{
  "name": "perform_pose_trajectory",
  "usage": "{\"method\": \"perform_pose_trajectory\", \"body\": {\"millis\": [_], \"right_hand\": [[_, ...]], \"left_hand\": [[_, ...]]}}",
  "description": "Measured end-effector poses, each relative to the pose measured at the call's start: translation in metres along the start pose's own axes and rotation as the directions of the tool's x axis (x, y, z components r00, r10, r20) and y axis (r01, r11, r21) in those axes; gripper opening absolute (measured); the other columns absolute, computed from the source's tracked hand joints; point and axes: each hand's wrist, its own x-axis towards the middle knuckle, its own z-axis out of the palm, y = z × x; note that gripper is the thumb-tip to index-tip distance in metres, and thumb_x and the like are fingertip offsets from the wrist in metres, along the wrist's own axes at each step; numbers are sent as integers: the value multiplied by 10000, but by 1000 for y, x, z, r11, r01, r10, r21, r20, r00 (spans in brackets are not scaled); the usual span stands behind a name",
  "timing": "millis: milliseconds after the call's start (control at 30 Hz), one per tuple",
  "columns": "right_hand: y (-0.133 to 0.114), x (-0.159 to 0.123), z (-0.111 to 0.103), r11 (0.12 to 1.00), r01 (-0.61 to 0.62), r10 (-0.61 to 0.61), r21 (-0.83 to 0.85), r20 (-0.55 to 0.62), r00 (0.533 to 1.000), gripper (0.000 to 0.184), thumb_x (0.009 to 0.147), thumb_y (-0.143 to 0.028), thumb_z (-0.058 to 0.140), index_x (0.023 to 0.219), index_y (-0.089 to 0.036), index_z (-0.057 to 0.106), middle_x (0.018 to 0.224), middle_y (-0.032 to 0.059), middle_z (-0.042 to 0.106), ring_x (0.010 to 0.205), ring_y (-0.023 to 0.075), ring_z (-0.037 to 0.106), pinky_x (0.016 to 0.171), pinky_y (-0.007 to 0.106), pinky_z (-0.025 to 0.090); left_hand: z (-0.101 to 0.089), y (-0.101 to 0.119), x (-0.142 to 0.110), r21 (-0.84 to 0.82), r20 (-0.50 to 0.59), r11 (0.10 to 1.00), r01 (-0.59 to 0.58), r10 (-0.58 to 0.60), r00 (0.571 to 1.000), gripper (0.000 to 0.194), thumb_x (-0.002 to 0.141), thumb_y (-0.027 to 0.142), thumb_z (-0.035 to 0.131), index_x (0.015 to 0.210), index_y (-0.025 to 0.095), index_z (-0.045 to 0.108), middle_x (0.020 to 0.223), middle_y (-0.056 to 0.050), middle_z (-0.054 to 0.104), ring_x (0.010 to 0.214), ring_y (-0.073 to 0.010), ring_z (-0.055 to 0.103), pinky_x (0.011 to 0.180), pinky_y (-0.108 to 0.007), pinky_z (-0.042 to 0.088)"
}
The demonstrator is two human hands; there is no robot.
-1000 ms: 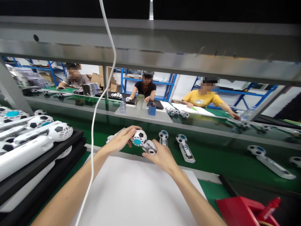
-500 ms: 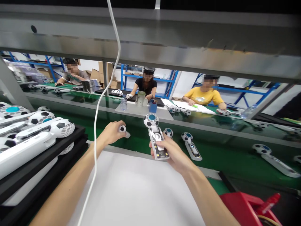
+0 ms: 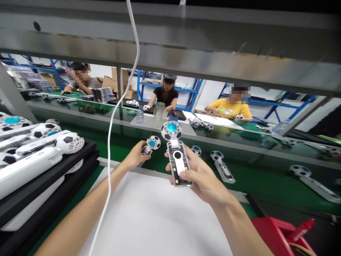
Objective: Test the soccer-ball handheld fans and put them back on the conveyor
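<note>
My right hand (image 3: 198,174) is closed around a soccer-ball handheld fan (image 3: 178,160). Its black-and-white ball head with a blue centre points up, and the handle's open face shows a circuit board and a white strip under my thumb. To the left, my left hand (image 3: 137,154) grips the handle of a second soccer-ball fan (image 3: 152,143), whose blue centre faces me; part of that handle is hidden by my fingers. Just beyond my right hand, another fan head (image 3: 196,150) shows. A fan with an uncovered handle (image 3: 222,167) lies to the right on the green belt (image 3: 255,177).
White paper (image 3: 160,217) covers the bench before me. Black trays (image 3: 80,156) stacked with fans (image 3: 39,156) stand at left. A white cable (image 3: 109,142) hangs across the view. At lower right is a red bin (image 3: 271,234). Several co-workers (image 3: 165,96) sit across the belt.
The fan in my left hand has turned, so its blue centre now faces me. My right hand has brought its fan slightly closer and more upright, with the thumb lower on the handle.
</note>
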Motion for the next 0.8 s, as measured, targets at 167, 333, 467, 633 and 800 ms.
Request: {"method": "perform_pose_trajectory", "body": {"millis": [167, 333, 467, 633, 800], "right_hand": [[0, -1, 4, 997, 64, -67, -31, -90, 994, 778, 764, -175, 671, 1456, -267, 327, 1065, 53, 635, 684, 153, 636, 601, 289, 554], [4, 3, 0, 996, 79, -85, -41, -173, 981, 667, 793, -216, 646, 1410, -251, 393, 1210, 97, 606, 726, 168, 627, 527, 277, 541], [3, 4, -1, 992, 107, -120, -72, -203, 972, 674, 751, -184, 643, 1382, -252, 417, 1195, 82, 614, 765, 181, 630, 535, 281, 547], [1, 4, -5, 980, 148, -181, -134, -283, 942, 542, 759, -178, 643, 1278, -237, 493, 979, 30, 677, 603, 142, 628, 507, 251, 508], [-3, 6, -17, 968, 117, -32, 222, -353, 935, 487, 694, -167, 631, 1179, -188, 591, 1155, 69, 691, 853, 211, 710, 696, 334, 613]], "left_hand": [[25, -21, -1, 126, 149, 990, 68, -87, 985, 322, 921, 360, 627, 1158, 142, 601, 1124, -84, 635, 965, -207, 634, 844, -410, 547], [33, -13, -8, 217, 258, 975, 51, -107, 960, 332, 929, 344, 624, 1196, 149, 604, 1236, -103, 605, 1093, -243, 607, 926, -467, 527], [28, -3, -12, 134, 339, 989, 64, -107, 935, 320, 935, 342, 618, 1188, 147, 607, 1191, -95, 625, 1045, -227, 625, 896, -445, 542], [10, 8, -10, -160, 342, 970, 184, -121, 932, 231, 909, 316, 642, 1051, 135, 618, 972, -49, 640, 833, -170, 627, 747, -348, 549], [-14, 41, -10, -642, 321, 715, 277, -78, 944, 240, 928, 332, 486, 1075, 148, 533, 913, -51, 584, 631, -124, 585, 557, -263, 508]]}}
